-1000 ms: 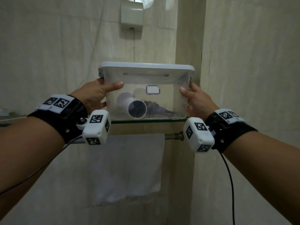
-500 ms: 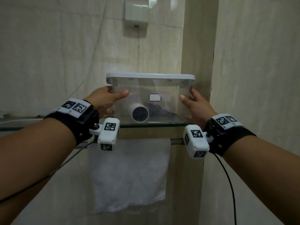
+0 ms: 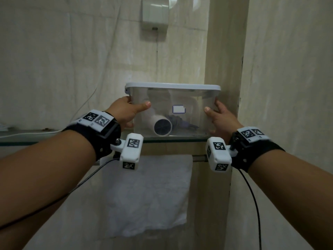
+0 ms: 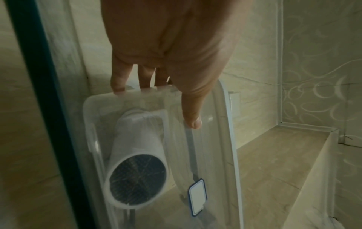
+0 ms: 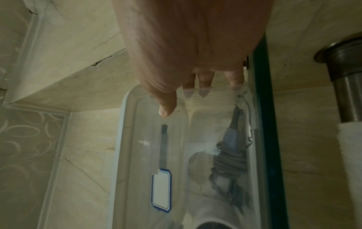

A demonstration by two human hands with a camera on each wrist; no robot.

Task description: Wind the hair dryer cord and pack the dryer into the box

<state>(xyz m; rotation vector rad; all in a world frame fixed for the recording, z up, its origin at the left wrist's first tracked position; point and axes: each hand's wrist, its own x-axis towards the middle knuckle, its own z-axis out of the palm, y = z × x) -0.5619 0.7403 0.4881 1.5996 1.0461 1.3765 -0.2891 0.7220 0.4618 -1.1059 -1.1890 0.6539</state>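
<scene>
A clear plastic box (image 3: 191,103) with a white lid (image 3: 173,86) stands on the glass shelf (image 3: 27,139). Inside lie the white hair dryer (image 3: 162,126), its dark grille facing me, and the wound grey cord (image 3: 182,121). My left hand (image 3: 126,112) grips the box's left end, thumb on the front wall. My right hand (image 3: 219,118) grips the right end the same way. The left wrist view shows the left hand (image 4: 176,69) above the dryer (image 4: 137,162). In the right wrist view the right hand (image 5: 186,54) is above the coiled cord (image 5: 227,167).
A white towel (image 3: 147,195) hangs from a metal rail (image 3: 199,158) under the shelf. A wall pillar (image 3: 225,69) stands just right of the box, and a wall socket (image 3: 155,14) is above it. A white cable (image 3: 36,132) lies on the shelf's left part.
The box now looks smaller and farther from me, deeper on the shelf. Both hands have stayed on its ends throughout.
</scene>
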